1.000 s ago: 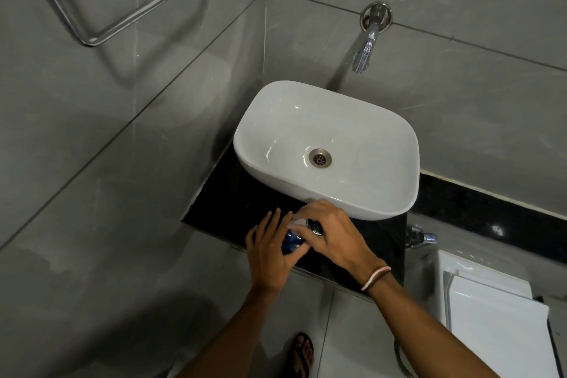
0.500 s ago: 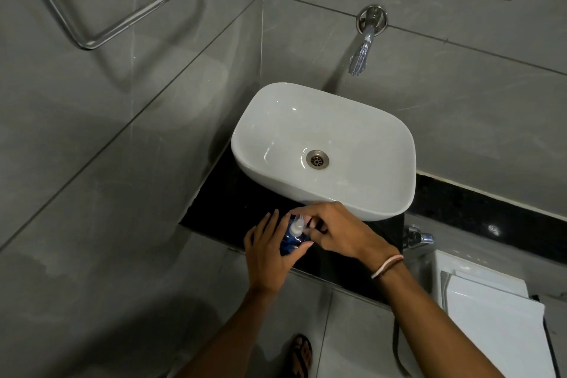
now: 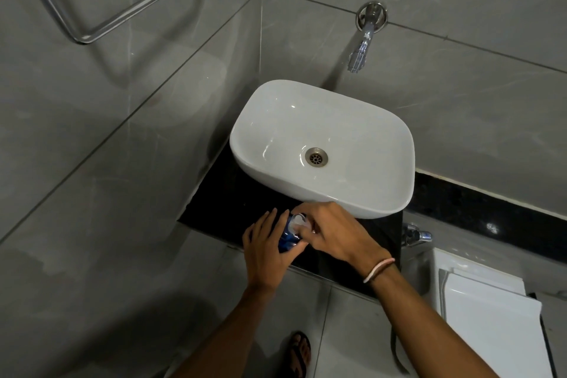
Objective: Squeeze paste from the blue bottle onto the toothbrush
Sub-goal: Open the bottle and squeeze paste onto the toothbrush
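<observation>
The blue bottle stands on the black counter just in front of the white basin. My left hand wraps around its left side. My right hand reaches in from the right, its fingers pinched on the bottle's clear cap. The bottle's lower part is hidden between my palms. No toothbrush shows in the head view.
A white basin with a metal drain sits on the counter under a wall tap. A chrome towel bar hangs on the left wall. A small valve and a white toilet tank are at right. My sandalled foot is below.
My right hand has drawn back to the right, baring the clear cap that it covered before. My left hand stays on the bottle.
</observation>
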`<move>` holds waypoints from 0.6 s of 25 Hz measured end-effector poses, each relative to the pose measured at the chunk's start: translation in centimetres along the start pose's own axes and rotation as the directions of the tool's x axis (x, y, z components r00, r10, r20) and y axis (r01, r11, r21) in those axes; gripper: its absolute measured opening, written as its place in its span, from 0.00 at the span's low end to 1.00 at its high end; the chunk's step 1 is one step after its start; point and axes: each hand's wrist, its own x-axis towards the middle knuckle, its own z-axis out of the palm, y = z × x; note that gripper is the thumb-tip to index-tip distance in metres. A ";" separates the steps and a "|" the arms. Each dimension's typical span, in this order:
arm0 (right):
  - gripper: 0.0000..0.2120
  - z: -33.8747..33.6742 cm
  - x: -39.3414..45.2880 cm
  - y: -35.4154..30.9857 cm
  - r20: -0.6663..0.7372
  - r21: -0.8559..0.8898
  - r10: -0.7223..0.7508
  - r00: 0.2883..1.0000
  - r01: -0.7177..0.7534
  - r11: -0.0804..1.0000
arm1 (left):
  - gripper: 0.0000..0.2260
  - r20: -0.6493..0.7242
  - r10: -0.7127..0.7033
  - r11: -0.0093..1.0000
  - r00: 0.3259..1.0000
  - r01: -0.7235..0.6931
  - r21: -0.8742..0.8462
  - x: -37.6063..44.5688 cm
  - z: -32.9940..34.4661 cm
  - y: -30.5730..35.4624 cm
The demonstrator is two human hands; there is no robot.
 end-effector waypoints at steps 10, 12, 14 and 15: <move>0.14 -0.4 0.0 0.6 0.111 0.198 0.030 0.993 -0.052 0.979 | 0.34 0.023 0.015 0.999 1.000 -0.016 0.030 -0.1 0.2 -0.3; 0.12 -0.2 0.2 0.3 0.086 0.198 0.020 0.996 -0.037 0.979 | 0.34 0.015 0.016 0.999 1.000 -0.016 0.032 -0.2 0.2 -0.3; 0.13 0.0 0.3 0.4 0.078 0.198 0.031 0.996 -0.046 0.979 | 0.34 0.013 0.011 0.999 1.000 -0.011 0.036 -0.2 0.1 -0.3; 0.14 0.1 0.3 0.6 0.080 0.197 0.037 0.996 -0.052 0.979 | 0.34 0.013 0.010 0.999 1.000 -0.010 0.034 -0.2 0.1 -0.3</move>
